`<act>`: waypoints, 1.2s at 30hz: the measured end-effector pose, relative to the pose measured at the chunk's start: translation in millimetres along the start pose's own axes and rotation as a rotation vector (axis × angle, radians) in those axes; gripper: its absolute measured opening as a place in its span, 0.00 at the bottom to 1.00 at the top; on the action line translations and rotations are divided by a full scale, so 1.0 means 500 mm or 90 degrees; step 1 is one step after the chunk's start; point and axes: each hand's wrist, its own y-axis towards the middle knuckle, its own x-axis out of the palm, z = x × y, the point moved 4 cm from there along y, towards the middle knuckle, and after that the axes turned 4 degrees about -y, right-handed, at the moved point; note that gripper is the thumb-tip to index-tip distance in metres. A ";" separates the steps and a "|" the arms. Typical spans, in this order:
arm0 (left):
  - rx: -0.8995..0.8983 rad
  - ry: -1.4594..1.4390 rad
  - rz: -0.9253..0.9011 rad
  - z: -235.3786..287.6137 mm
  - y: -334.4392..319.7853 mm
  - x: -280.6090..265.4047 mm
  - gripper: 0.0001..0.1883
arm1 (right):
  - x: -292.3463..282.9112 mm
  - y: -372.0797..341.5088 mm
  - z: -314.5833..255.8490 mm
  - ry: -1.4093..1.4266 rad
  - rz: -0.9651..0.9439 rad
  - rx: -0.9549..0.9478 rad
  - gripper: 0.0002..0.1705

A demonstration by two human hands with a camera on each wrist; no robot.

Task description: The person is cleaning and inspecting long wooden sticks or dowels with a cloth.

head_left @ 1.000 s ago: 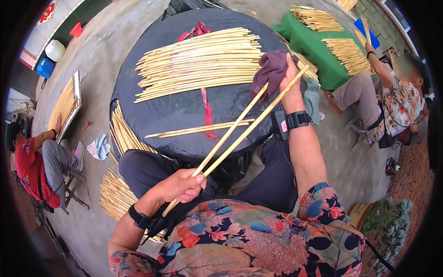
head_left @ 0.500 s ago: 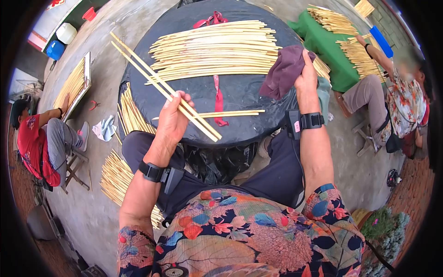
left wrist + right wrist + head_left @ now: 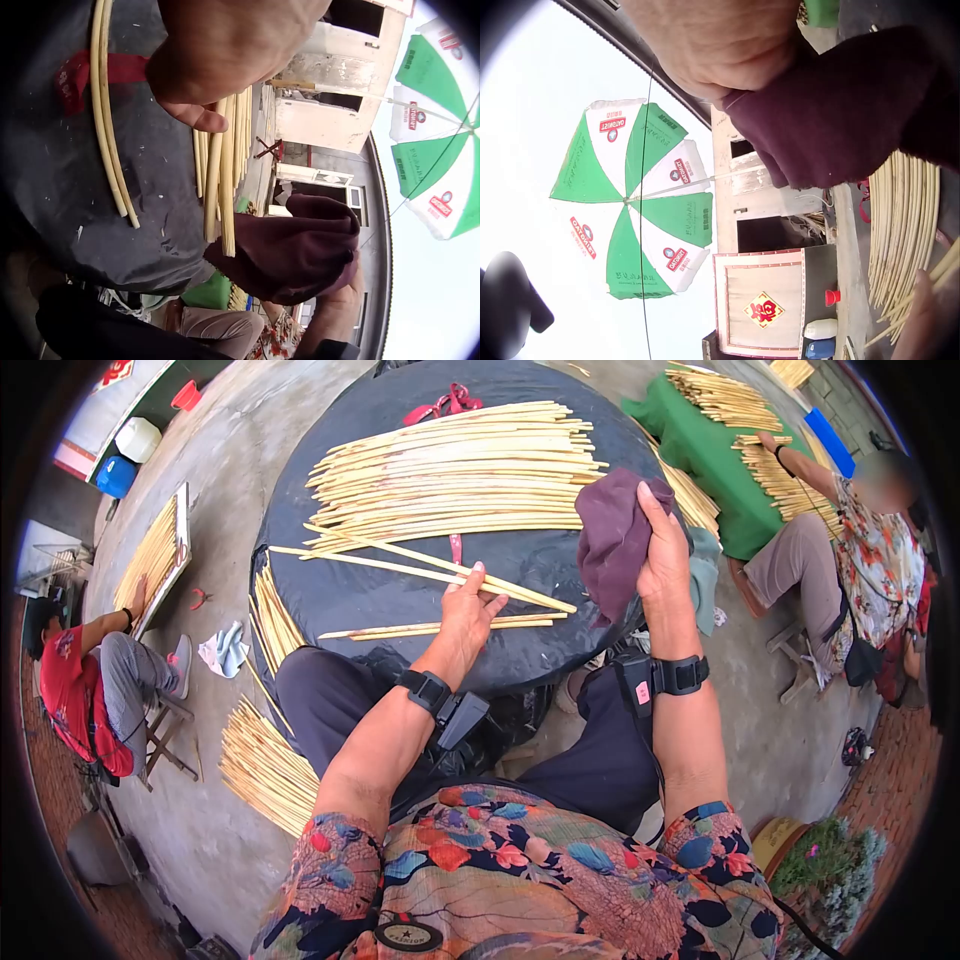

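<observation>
My left hand (image 3: 470,612) pinches two long pale wooden sticks (image 3: 390,565) between thumb and fingers, low over the black-covered round table (image 3: 345,595). Their left ends overlap the near edge of a wide row of similar sticks (image 3: 450,475). In the left wrist view the right ends of the held sticks (image 3: 228,217) point at a purple cloth (image 3: 289,251). My right hand (image 3: 665,555) grips that cloth, which hangs from it at the table's right side. Closer to me, another pair of sticks (image 3: 440,629) lies on the table.
A red ribbon (image 3: 445,405) runs under the stick row. More sticks (image 3: 262,765) lie on the ground at left. One person (image 3: 85,690) sits left by a board of sticks; another (image 3: 870,550) sits right by a green-covered table (image 3: 690,470). A potted plant (image 3: 830,860) stands at lower right.
The cloth has come away from the two sticks. My left hand has swung them round from near my lap and moved them forward and right over the table. My right hand keeps the cloth.
</observation>
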 end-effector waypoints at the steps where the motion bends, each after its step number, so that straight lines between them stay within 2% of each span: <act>1: 0.000 -0.042 -0.006 -0.012 0.005 0.011 0.07 | 0.005 -0.006 0.001 0.001 -0.001 0.003 0.14; 5: -0.026 -0.090 -0.057 -0.077 0.034 0.040 0.09 | 0.011 -0.007 0.017 -0.021 -0.022 0.024 0.14; 9: -0.075 -0.135 -0.039 -0.138 0.049 0.046 0.09 | 0.014 -0.009 0.023 -0.035 -0.025 0.036 0.14; 12: -0.107 -0.140 -0.029 -0.166 0.037 0.044 0.13 | 0.015 -0.009 0.018 -0.050 0.008 0.019 0.14; 14: -0.134 -0.142 -0.022 -0.170 0.032 0.042 0.15 | 0.014 -0.010 0.013 -0.048 0.011 0.020 0.14; 17: -0.274 0.000 0.006 -0.154 0.010 0.030 0.18 | 0.014 -0.009 0.015 -0.039 0.009 0.024 0.14; 18: -0.274 0.000 0.006 -0.133 -0.002 0.026 0.18 | 0.013 -0.008 0.015 -0.031 0.007 0.025 0.14; 20: -0.205 0.297 -0.213 -0.083 -0.029 0.026 0.15 | 0.013 -0.009 0.014 -0.042 0.016 0.015 0.14; 22: 0.023 0.543 -0.240 -0.024 -0.030 0.005 0.11 | 0.010 -0.010 0.010 -0.056 0.028 0.004 0.14; 23: 0.214 0.757 -0.285 0.015 -0.026 -0.011 0.10 | 0.009 -0.009 0.008 -0.047 0.031 0.006 0.14; 24: 0.528 1.030 -0.291 0.059 -0.034 -0.026 0.13 | 0.007 -0.009 0.006 -0.038 0.034 0.006 0.14; 25: 0.609 1.122 -0.284 0.086 -0.030 -0.043 0.16 | 0.003 -0.008 0.006 -0.040 0.039 0.004 0.14; 27: 0.558 1.227 -0.229 0.113 -0.017 -0.087 0.17 | -0.004 0.002 0.013 -0.033 0.024 0.013 0.13; 29: 0.600 1.248 -0.233 0.112 -0.004 -0.123 0.15 | 0.003 0.002 0.019 -0.028 0.021 0.013 0.13; 33: 0.616 1.288 -0.211 0.110 0.012 -0.130 0.12 | 0.017 0.004 0.023 -0.053 0.028 0.008 0.14; 36: 0.615 1.304 -0.244 0.114 0.016 -0.137 0.11 | 0.015 0.009 0.025 -0.052 0.025 0.004 0.14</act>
